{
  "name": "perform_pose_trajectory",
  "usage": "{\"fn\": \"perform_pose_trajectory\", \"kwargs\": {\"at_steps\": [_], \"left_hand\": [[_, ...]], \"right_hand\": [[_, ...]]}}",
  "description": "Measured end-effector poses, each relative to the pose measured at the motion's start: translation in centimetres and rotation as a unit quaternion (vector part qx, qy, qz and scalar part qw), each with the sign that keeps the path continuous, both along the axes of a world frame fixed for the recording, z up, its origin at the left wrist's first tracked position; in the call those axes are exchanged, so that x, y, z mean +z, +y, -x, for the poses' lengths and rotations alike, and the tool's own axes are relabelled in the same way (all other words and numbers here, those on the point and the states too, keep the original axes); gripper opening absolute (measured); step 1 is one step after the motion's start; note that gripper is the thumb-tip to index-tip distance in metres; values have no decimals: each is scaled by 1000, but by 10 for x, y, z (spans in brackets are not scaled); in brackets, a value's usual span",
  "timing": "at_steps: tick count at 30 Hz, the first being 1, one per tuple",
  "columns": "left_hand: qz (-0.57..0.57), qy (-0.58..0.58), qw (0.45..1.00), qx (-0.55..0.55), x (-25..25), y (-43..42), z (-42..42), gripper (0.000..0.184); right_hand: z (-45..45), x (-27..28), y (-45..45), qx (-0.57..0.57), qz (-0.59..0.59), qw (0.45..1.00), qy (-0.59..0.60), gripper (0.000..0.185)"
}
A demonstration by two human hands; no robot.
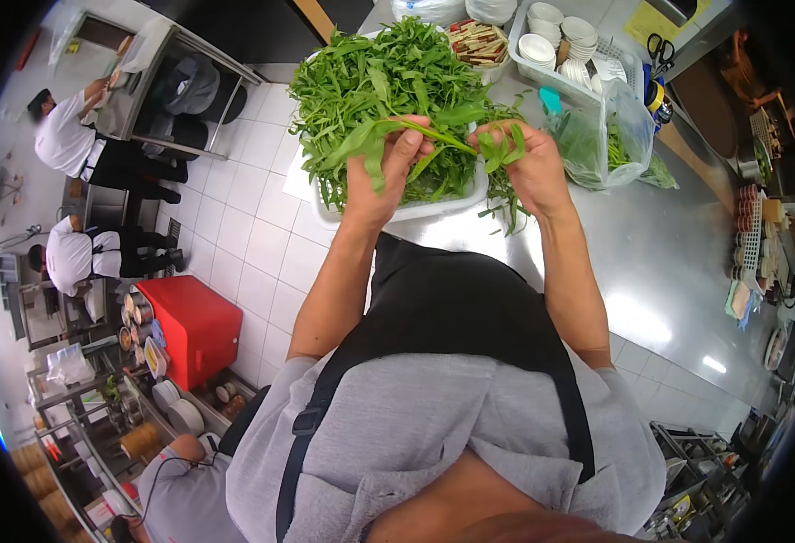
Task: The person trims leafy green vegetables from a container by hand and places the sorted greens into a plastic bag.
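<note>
In the head view, my left hand [387, 167] pinches a long-leaved green sprig [452, 140] that looks like water spinach. My right hand [529, 163] is closed on the other end of its stem, with small leaves [503, 150] hanging by the fingers. Both hands are above the near side of a white plastic basket [429, 212], heaped with the same leafy greens [361, 77]. Loose trimmings [502, 195] lie on the steel counter just right of the basket, partly behind my right hand.
A clear plastic bag of greens [601, 149] lies to the right on the steel counter [588, 253]. Behind are a crate of white cups [556, 36] and black scissors [660, 50]. Two people [71, 136] stand at the left; a red box [194, 326] is nearer. Another person [185, 493] is at lower left.
</note>
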State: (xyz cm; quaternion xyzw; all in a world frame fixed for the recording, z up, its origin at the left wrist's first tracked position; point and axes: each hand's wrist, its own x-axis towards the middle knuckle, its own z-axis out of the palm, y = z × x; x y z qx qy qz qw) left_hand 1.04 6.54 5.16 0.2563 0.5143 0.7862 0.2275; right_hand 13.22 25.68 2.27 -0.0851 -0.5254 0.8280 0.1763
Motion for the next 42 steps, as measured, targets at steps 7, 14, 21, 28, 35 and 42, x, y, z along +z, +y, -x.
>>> {"fn": "perform_pose_trajectory", "kwargs": {"at_steps": [7, 14, 21, 28, 35, 42], "left_hand": [[88, 68, 994, -4, 9, 8, -12, 22], [133, 118, 984, -29, -1, 20, -17, 21], [129, 142, 975, -111, 0, 106, -25, 39], [246, 177, 946, -116, -25, 263, -34, 36], [188, 189, 958, -110, -25, 268, -26, 22], [182, 294, 928, -141, -1, 256, -37, 30]], "right_hand": [[-4, 19, -8, 11, -186, 981, -63, 16], [-42, 17, 17, -6, -314, 947, -68, 18], [-88, 37, 73, -405, -249, 880, 14, 21], [-94, -7, 146, -294, -638, 648, -295, 27], [-104, -15, 181, -116, -705, 503, -485, 19], [-62, -68, 221, -117, -698, 544, -450, 22]]}}
